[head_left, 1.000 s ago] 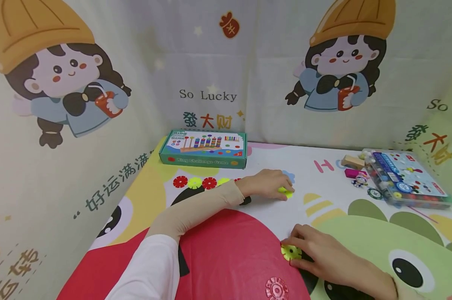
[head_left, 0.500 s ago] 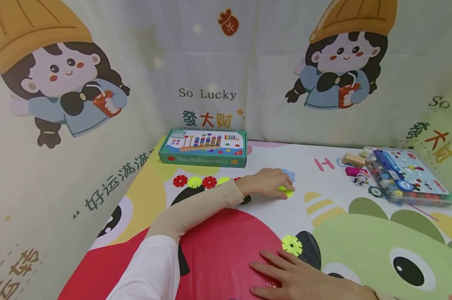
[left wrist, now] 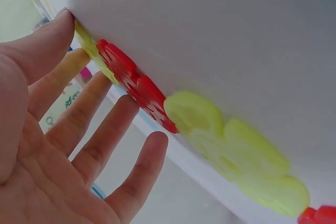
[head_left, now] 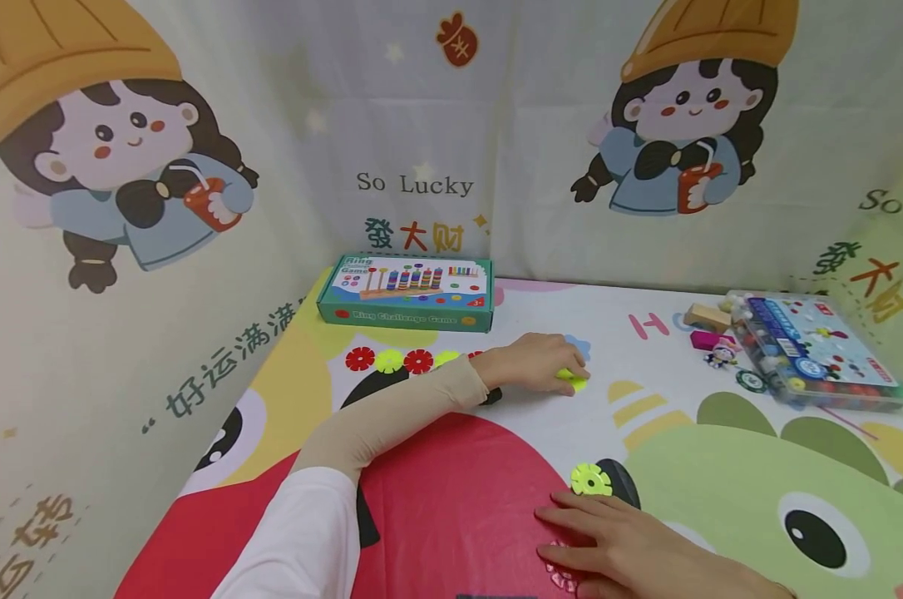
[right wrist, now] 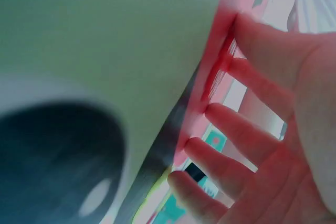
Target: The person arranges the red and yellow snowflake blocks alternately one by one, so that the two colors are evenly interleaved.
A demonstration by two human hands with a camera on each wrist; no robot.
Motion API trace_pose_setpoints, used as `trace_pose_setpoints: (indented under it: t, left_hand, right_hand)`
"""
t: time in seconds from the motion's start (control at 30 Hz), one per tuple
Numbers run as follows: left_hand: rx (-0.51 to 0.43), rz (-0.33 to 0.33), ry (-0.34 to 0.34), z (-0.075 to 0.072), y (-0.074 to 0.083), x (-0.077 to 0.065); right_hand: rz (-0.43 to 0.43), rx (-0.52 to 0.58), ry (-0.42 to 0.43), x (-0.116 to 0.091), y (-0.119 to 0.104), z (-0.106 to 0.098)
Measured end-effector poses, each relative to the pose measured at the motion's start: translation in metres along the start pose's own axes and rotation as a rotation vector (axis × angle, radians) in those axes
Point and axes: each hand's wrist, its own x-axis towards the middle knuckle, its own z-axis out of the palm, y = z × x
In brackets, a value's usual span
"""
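Observation:
At the far side of the table my left hand (head_left: 534, 364) reaches across. Its thumb and index finger pinch the edge of a yellow flower-shaped plastic disc (head_left: 575, 384) lying flat. In the left wrist view a red disc (left wrist: 136, 85) and another yellow disc (left wrist: 231, 153) follow in line under the hand. Nearer to me, my right hand (head_left: 616, 541) spreads its straight fingers over a red flower-shaped disc (head_left: 560, 576), partly hidden beneath them. Just beyond its little finger lies a loose yellow disc (head_left: 590, 479).
Red disc (head_left: 360, 358) and yellow disc (head_left: 388, 360) begin the row at left, which runs behind my left forearm. A green game box (head_left: 407, 293) stands behind it. At right are a clear bead case (head_left: 818, 349), a wooden block (head_left: 708, 317) and small toys.
My right hand has let go of the loose yellow disc, drawn back toward me and spread over the red disc. My left hand stays at the row's end.

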Motion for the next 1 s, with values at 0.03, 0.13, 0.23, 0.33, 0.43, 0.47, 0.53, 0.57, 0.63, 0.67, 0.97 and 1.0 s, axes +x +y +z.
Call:
trace_pose_setpoints:
  t: [0.03,0.13,0.23,0.33,0.43,0.47,0.53,0.57,0.63,0.67,0.97,1.0]
  left_hand:
    - [0.000,-0.003,-0.003,0.000,0.000,0.000]
    - [-0.001,-0.014,-0.009,-0.001,-0.001,-0.001]
    - [-0.001,-0.014,-0.010,-0.003,-0.002,-0.002]
    - [0.003,-0.010,-0.009,-0.001,-0.003,-0.001]
    - [0.002,-0.003,-0.004,0.000,-0.002,0.001]
    - [0.002,-0.003,-0.004,0.001,-0.002,0.002]
    - [-0.003,-0.002,-0.004,0.001,-0.002,0.002]
    - [-0.005,-0.002,-0.004,0.000,-0.001,0.002]
    - [-0.010,-0.006,-0.005,0.000,-0.001,0.001]
    - [-0.010,-0.006,-0.005,-0.001,-0.001,0.001]
    - [-0.021,-0.012,-0.005,0.000,-0.001,0.002]
    - [-0.021,-0.014,-0.004,0.000,-0.001,0.002]
  right_hand:
    - [0.014,0.012,0.016,-0.002,0.001,-0.001]
    - [0.038,0.050,0.072,-0.006,0.005,-0.002]
    - [0.058,0.137,0.084,-0.006,0.006,-0.005]
    - [0.116,0.266,0.024,-0.005,0.008,-0.008]
    - [0.175,0.371,-0.053,-0.001,0.009,-0.013]
    - [0.180,0.386,-0.071,0.000,0.010,-0.015]
    - [0.167,0.406,-0.097,0.002,0.010,-0.018]
    - [0.156,0.417,-0.103,0.002,0.011,-0.019]
    - [0.129,0.417,-0.109,0.003,0.011,-0.021]
    - [0.118,0.412,-0.112,0.003,0.011,-0.022]
    - [0.076,0.423,-0.090,0.005,0.019,-0.029]
    - [0.091,0.429,-0.077,0.005,0.023,-0.031]
